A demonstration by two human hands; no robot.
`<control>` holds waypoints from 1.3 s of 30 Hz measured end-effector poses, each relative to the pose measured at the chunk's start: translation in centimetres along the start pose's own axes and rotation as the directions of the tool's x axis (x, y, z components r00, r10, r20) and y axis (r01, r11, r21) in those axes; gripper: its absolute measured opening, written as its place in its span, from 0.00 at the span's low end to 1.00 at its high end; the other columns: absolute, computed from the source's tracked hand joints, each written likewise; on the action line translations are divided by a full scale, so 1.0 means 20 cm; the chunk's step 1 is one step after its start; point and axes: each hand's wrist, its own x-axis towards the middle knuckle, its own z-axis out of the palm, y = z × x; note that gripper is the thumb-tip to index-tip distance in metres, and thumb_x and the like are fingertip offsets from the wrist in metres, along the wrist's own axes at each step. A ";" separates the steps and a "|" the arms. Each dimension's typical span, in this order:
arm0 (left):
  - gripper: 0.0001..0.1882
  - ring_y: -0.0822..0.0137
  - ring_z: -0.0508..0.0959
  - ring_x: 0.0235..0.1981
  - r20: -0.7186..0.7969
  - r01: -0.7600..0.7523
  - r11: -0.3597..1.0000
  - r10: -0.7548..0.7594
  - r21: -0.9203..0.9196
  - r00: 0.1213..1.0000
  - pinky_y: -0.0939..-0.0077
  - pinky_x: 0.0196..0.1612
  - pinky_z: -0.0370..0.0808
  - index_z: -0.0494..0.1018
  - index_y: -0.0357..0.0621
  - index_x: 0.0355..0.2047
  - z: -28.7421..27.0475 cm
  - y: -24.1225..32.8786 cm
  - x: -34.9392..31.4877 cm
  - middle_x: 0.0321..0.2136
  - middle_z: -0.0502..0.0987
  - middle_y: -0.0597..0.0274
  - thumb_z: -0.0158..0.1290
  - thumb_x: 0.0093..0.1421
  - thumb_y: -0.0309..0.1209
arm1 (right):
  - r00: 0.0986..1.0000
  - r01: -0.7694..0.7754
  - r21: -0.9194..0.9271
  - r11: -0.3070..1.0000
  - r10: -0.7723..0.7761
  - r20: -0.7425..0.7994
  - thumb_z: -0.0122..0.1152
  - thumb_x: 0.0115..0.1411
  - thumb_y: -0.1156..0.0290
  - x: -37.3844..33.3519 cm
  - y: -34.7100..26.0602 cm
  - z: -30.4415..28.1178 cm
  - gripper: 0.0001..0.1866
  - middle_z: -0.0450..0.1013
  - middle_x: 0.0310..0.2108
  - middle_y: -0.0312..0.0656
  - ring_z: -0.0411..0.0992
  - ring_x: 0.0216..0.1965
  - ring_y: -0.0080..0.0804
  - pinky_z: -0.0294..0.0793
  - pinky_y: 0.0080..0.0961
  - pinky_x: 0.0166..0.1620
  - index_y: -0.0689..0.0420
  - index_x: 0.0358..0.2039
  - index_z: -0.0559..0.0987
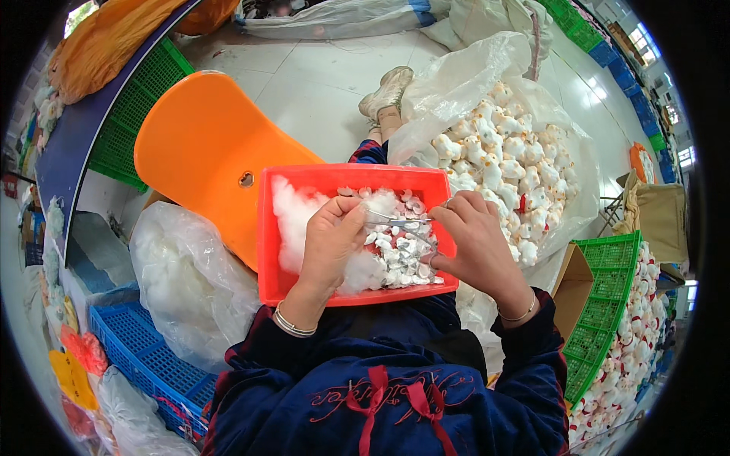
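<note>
My right hand grips slim metal forceps with scissor-like finger loops. Their tips point left and reach the thumb and fingers of my left hand. My left hand is pinched closed; what lies between its fingertips is too small to make out. Both hands are over a red plastic tray resting on my lap. Fluffy white stuffing fills the tray's left side, with another tuft under my left hand. Small white pieces and greyish-pink ones lie loose on the right.
An orange chair stands at the left, above a clear bag of stuffing and a blue crate. On the right, a clear bag holds many small white plush pieces. A green crate and cardboard box are beyond my right arm.
</note>
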 end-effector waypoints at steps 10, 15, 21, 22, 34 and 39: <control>0.08 0.81 0.69 0.21 0.050 0.078 0.983 -0.087 0.167 0.995 0.87 0.26 0.66 0.79 0.35 0.42 0.00 0.11 0.00 0.29 0.81 0.62 0.56 0.70 0.28 | 0.990 0.003 -0.073 0.997 0.007 0.140 0.75 0.50 0.63 0.00 0.02 -0.06 0.19 0.76 0.33 0.35 0.73 0.43 0.36 0.64 0.38 0.47 0.50 0.42 0.83; 0.07 0.81 0.71 0.22 0.127 0.079 0.949 -0.123 0.306 0.984 0.87 0.26 0.67 0.79 0.35 0.42 -0.03 0.17 0.02 0.29 0.81 0.63 0.58 0.66 0.25 | 0.985 0.066 -0.019 0.998 -0.062 0.162 0.75 0.51 0.63 0.03 0.02 -0.07 0.18 0.77 0.35 0.35 0.73 0.44 0.36 0.64 0.37 0.47 0.50 0.42 0.83; 0.05 0.80 0.70 0.21 0.115 0.055 0.933 -0.102 0.356 0.988 0.85 0.24 0.67 0.76 0.38 0.39 -0.02 0.19 0.02 0.28 0.78 0.64 0.56 0.64 0.23 | 0.979 -0.057 0.119 0.991 0.032 0.201 0.78 0.47 0.61 0.01 0.06 -0.10 0.29 0.75 0.46 0.42 0.69 0.56 0.44 0.65 0.40 0.57 0.54 0.50 0.80; 0.05 0.81 0.70 0.20 0.091 0.116 0.956 -0.145 0.270 0.985 0.85 0.24 0.67 0.75 0.39 0.40 -0.04 0.19 0.03 0.28 0.78 0.64 0.55 0.64 0.23 | 0.980 -0.084 0.126 0.989 0.059 0.192 0.79 0.46 0.61 0.00 0.07 -0.08 0.31 0.74 0.47 0.43 0.68 0.57 0.45 0.65 0.41 0.58 0.54 0.51 0.80; 0.08 0.80 0.70 0.20 0.096 0.185 0.977 -0.195 0.103 0.976 0.87 0.24 0.66 0.78 0.35 0.45 -0.04 0.16 0.03 0.29 0.80 0.59 0.57 0.68 0.25 | 0.985 -0.051 0.077 0.996 0.037 0.168 0.75 0.51 0.61 -0.02 0.07 -0.04 0.20 0.77 0.35 0.37 0.74 0.43 0.38 0.65 0.40 0.47 0.51 0.44 0.84; 0.10 0.80 0.72 0.21 0.132 0.125 0.957 -0.164 0.263 0.978 0.87 0.26 0.68 0.80 0.35 0.45 -0.03 0.16 0.03 0.29 0.81 0.61 0.60 0.67 0.28 | 0.957 -0.026 0.105 0.994 -0.005 0.289 0.75 0.50 0.61 0.05 0.04 -0.09 0.21 0.78 0.37 0.38 0.74 0.45 0.38 0.66 0.40 0.47 0.51 0.45 0.84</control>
